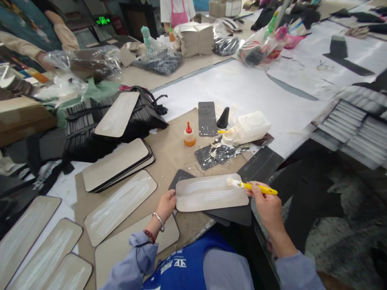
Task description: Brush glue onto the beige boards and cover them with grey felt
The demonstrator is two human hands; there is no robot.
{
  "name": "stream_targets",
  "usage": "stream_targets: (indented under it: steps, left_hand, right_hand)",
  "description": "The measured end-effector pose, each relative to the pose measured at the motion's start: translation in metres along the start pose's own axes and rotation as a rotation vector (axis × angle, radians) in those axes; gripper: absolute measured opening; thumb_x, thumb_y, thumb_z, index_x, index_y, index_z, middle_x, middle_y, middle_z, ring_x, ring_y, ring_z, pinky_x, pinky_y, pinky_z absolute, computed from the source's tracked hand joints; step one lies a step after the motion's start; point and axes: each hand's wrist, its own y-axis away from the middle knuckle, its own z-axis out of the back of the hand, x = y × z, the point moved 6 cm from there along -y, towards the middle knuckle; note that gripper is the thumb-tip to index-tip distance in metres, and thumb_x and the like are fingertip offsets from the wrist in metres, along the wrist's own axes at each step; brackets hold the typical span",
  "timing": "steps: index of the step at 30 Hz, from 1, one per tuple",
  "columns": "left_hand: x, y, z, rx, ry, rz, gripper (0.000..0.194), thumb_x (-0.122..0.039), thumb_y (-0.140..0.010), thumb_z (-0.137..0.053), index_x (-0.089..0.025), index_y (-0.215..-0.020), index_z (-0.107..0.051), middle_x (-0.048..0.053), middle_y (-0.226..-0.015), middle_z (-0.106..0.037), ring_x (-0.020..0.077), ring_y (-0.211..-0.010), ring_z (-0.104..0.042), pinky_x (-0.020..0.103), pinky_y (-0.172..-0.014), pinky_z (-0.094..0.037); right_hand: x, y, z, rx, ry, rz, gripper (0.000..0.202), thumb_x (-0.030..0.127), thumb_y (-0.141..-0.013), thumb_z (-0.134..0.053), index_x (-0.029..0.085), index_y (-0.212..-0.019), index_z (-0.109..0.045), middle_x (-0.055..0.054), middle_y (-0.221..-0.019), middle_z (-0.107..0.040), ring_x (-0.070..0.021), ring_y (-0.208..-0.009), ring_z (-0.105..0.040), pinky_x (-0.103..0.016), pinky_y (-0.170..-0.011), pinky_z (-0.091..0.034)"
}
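Observation:
My right hand (267, 207) is closed round a yellow-handled brush (260, 188). Its whitish bristles touch the right part of a beige rounded panel (208, 195), which carries white streaks of what looks like glue. At the panel's left end my left hand (167, 206) grips the edge between thumb and fingers. Dark panels (238, 214) lie under the beige one. Beyond it, a white plastic bottle (250, 127) lies on its side over dark, white-spattered scraps (208, 157). A small bottle with a red nozzle (189, 137) stands to its left.
Streaked beige panels (121, 205) lie at left, beside a stack of panels (117, 165). Behind them sits a tied black bundle (90, 121). A black cone (223, 117) stands near the white bottle. Other people (177, 12) are across the table; bundled pieces (356, 125) are at right.

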Motion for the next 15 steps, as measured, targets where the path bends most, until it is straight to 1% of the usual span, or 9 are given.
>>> stream_targets:
  steps: [1,4,6,7,8,9,12,14,15]
  left_hand:
    - [0.0,-0.001,-0.005,-0.002,0.023,0.007,0.017,-0.018,-0.061,-0.041,-0.017,-0.068,-0.056,-0.004,-0.051,-0.05,0.0108,-0.048,-0.047,0.021,-0.048,-0.039]
    - [-0.001,-0.005,-0.021,-0.001,0.076,0.034,0.02,-0.016,-0.062,-0.04,-0.016,-0.073,-0.057,-0.003,-0.056,-0.054,0.0113,-0.051,-0.05,0.021,-0.049,-0.041]
    - [-0.001,-0.006,-0.029,-0.001,0.071,0.046,0.02,-0.014,-0.063,-0.04,-0.017,-0.074,-0.057,-0.003,-0.057,-0.055,0.011,-0.051,-0.05,0.021,-0.05,-0.041]
    - [-0.001,-0.007,-0.032,-0.003,0.053,0.049,0.02,-0.014,-0.064,-0.04,-0.017,-0.074,-0.056,-0.003,-0.057,-0.055,0.011,-0.051,-0.05,0.021,-0.05,-0.041]
    - [-0.001,-0.007,-0.033,-0.008,0.029,0.049,0.019,-0.013,-0.065,-0.039,-0.017,-0.073,-0.056,-0.003,-0.056,-0.054,0.0109,-0.051,-0.05,0.021,-0.05,-0.041]
    - [-0.001,-0.007,-0.033,-0.015,0.002,0.048,0.019,-0.012,-0.065,-0.039,-0.017,-0.071,-0.056,-0.003,-0.056,-0.054,0.011,-0.051,-0.05,0.022,-0.051,-0.041]
    - [-0.001,-0.007,-0.03,-0.046,-0.056,0.05,0.016,-0.011,-0.067,-0.041,-0.018,-0.068,-0.056,-0.003,-0.053,-0.052,0.0116,-0.053,-0.051,0.022,-0.054,-0.042]
    - [-0.001,-0.007,-0.028,-0.061,-0.076,0.048,0.014,-0.011,-0.068,-0.044,-0.018,-0.067,-0.056,-0.003,-0.053,-0.053,0.0123,-0.056,-0.052,0.022,-0.056,-0.042]
    - [-0.001,-0.007,-0.027,-0.064,-0.083,0.044,0.013,-0.011,-0.068,-0.045,-0.018,-0.067,-0.057,-0.003,-0.054,-0.053,0.0126,-0.057,-0.052,0.023,-0.057,-0.042]
  right_hand:
    - [0.008,0.013,-0.012,0.069,-0.057,-0.033,0.044,0.054,-0.076,-0.052,0.014,-0.092,-0.061,-0.01,-0.08,-0.068,-0.0205,-0.067,-0.066,-0.032,-0.067,-0.055]
    - [0.024,0.054,-0.06,0.298,-0.194,-0.13,0.041,0.053,-0.076,-0.053,0.015,-0.089,-0.06,-0.009,-0.081,-0.068,-0.0206,-0.067,-0.066,-0.031,-0.065,-0.055]
    - [0.024,0.07,-0.083,0.385,-0.206,-0.135,0.04,0.053,-0.077,-0.051,0.016,-0.088,-0.061,-0.007,-0.076,-0.068,-0.0203,-0.065,-0.065,-0.031,-0.065,-0.055]
    - [0.02,0.073,-0.087,0.393,-0.187,-0.125,0.04,0.053,-0.077,-0.051,0.016,-0.087,-0.061,-0.007,-0.074,-0.068,-0.0202,-0.065,-0.065,-0.031,-0.065,-0.055]
    - [0.014,0.071,-0.085,0.377,-0.155,-0.113,0.039,0.053,-0.077,-0.051,0.016,-0.087,-0.061,-0.007,-0.074,-0.068,-0.0202,-0.065,-0.065,-0.031,-0.066,-0.054]
    - [0.006,0.066,-0.077,0.34,-0.11,-0.099,0.039,0.053,-0.077,-0.051,0.016,-0.088,-0.061,-0.007,-0.073,-0.068,-0.0205,-0.066,-0.065,-0.031,-0.066,-0.054]
    - [-0.011,0.041,-0.028,0.156,0.076,-0.057,0.042,0.055,-0.075,-0.051,0.016,-0.088,-0.06,-0.008,-0.073,-0.068,-0.0222,-0.067,-0.066,-0.032,-0.066,-0.053]
    - [-0.01,0.027,0.005,0.037,0.214,-0.02,0.045,0.058,-0.075,-0.049,0.017,-0.089,-0.061,-0.008,-0.071,-0.068,-0.0234,-0.068,-0.066,-0.033,-0.065,-0.052]
    - [-0.005,0.024,0.014,-0.002,0.261,-0.003,0.046,0.058,-0.075,-0.047,0.017,-0.089,-0.061,-0.008,-0.071,-0.068,-0.0237,-0.069,-0.066,-0.033,-0.065,-0.052]
